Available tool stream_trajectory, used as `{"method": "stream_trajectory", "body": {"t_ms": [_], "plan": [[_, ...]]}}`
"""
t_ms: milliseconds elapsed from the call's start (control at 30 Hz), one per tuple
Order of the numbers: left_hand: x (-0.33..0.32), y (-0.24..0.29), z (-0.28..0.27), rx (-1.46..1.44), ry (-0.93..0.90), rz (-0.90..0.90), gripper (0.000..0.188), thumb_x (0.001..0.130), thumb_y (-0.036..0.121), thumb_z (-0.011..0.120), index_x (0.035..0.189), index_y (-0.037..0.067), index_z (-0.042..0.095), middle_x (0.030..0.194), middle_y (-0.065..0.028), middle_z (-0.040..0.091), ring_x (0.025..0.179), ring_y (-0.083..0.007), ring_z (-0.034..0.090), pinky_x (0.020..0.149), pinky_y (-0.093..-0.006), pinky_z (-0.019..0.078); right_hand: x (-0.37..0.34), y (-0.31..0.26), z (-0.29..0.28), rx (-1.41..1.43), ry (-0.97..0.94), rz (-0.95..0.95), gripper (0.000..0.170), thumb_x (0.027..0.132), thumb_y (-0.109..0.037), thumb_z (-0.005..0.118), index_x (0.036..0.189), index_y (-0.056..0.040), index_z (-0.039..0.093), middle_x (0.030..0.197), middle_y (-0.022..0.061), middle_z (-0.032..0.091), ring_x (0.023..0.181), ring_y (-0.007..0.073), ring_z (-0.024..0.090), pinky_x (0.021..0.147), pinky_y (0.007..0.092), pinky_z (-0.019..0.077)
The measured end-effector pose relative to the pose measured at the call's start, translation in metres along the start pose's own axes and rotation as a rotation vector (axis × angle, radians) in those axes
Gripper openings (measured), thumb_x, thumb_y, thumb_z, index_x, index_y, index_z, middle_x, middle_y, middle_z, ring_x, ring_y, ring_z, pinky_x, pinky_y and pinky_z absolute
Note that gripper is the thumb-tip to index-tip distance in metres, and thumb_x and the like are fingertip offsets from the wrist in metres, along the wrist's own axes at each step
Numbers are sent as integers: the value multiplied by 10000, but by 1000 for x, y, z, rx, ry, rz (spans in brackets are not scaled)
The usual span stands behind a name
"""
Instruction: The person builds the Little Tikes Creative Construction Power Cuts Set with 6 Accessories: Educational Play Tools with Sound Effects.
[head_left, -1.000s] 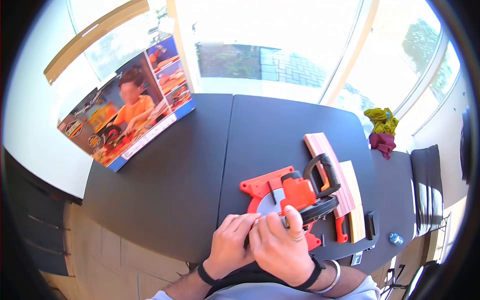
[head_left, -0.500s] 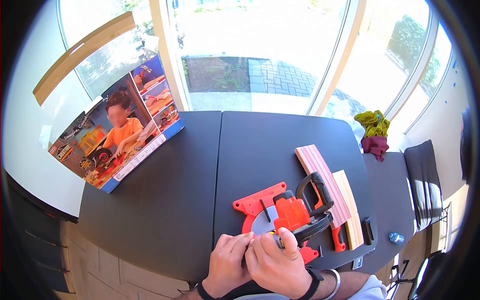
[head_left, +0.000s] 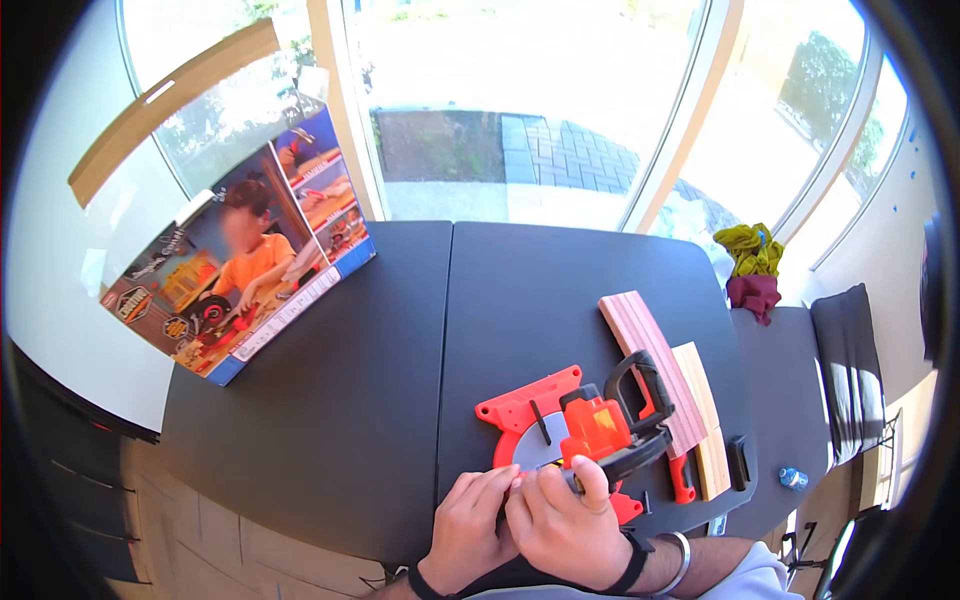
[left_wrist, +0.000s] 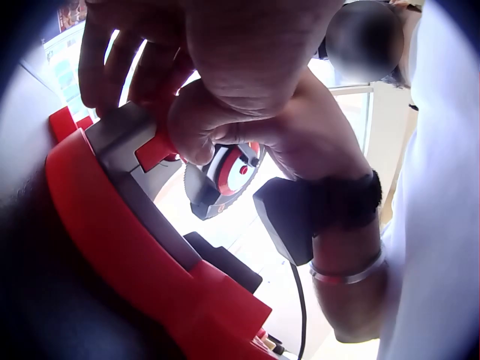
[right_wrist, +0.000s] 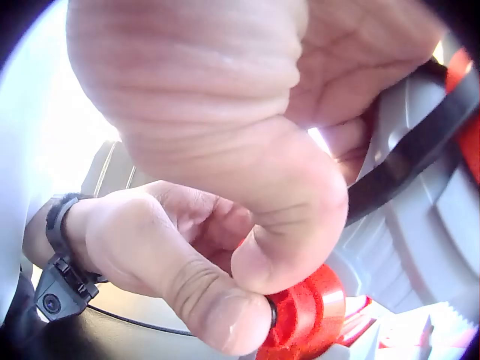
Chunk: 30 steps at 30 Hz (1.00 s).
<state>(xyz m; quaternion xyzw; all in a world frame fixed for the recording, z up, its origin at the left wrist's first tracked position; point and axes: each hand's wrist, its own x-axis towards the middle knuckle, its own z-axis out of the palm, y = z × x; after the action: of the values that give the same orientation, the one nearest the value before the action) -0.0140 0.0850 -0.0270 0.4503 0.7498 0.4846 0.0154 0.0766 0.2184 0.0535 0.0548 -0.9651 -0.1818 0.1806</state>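
Note:
A red and black toy miter saw stands near the table's front edge. At its near side, my left hand and right hand meet with bent fingers. A red round part of the saw shows under both thumbs in the right wrist view, where my left hand pinches it and my right hand has its thumb bent against it. The left wrist view shows the red curved base below my left hand. The fingers hide the exact grip.
A large picture box stands at the table's left. Right of the saw lie a reddish board, a pale wood piece, a red-handled tool and a black block. Cloths lie beyond the table's right edge.
The head view has tilted and shifted, so the table and box sit lower in it than a second ago. Both hands stay at the saw's near side, with little change in their hold.

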Motion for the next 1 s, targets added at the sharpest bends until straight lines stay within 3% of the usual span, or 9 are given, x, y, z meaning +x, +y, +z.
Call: {"method": "stream_trajectory", "body": {"t_ms": [200,333,500,533,667,733,800,933,1000], "plan": [[3,7,-5,63,-4,24,537,787,37,761,1319,33,683,1204,-141,761,1032,-373,723,889,-442,616,-5,1,4,101,24,36,110,878,-153,673,927,-82,740,823,16,586,924,200,606,1223,559,295],[5,7,-7,111,-35,10,513,807,40,718,1318,66,692,1192,-144,761,976,-388,711,841,-473,610,-7,1,14,117,143,15,190,886,-177,654,924,-51,790,901,66,695,1095,268,650,1263,544,334],[7,4,-6,68,-2,8,463,839,39,708,1302,52,706,1197,-212,768,1075,-441,743,911,-501,618,-34,8,-5,509,195,-58,99,856,-151,746,932,-89,757,1244,98,720,1314,269,631,1317,600,288],[8,-2,-8,140,-24,-13,490,861,86,781,1344,53,705,1174,-201,784,1002,-399,781,864,-431,633,-41,12,-7,574,268,-55,126,836,-144,809,915,-75,738,1253,103,719,1275,298,648,1260,597,384],[29,-3,-38,258,-125,-67,636,815,144,933,1401,88,692,1191,-192,787,1004,-363,793,868,-438,628,-76,35,-26,604,455,144,194,792,-140,887,857,-53,727,1104,96,721,1136,326,671,1017,515,542],[43,-8,-53,307,-160,-164,602,866,203,888,1436,158,698,1288,-168,764,1161,-423,729,937,-509,602,-98,48,-24,615,414,270,191,790,-105,900,866,-47,735,1085,88,726,1107,324,671,958,476,549],[49,-25,-57,427,-81,-190,607,888,199,869,1462,145,677,1301,-156,758,1146,-425,734,930,-521,600,-117,59,-18,608,373,351,183,802,-88,908,883,-43,750,1059,86,729,1085,320,672,940,450,555],[22,-8,-59,553,36,-129,606,937,223,837,1469,11,642,1333,-209,743,1164,-414,722,1006,-491,573,-146,74,-9,629,294,486,174,817,-92,912,896,-36,767,1035,98,739,1077,332,676,935,447,557],[0,15,-50,558,-51,-145,689,973,384,805,1495,-14,597,1376,-216,699,1242,-434,652,1019,-520,567,-154,79,-1,617,288,537,187,812,-95,913,920,-34,773,1036,108,743,1073,348,670,940,454,553]]}}
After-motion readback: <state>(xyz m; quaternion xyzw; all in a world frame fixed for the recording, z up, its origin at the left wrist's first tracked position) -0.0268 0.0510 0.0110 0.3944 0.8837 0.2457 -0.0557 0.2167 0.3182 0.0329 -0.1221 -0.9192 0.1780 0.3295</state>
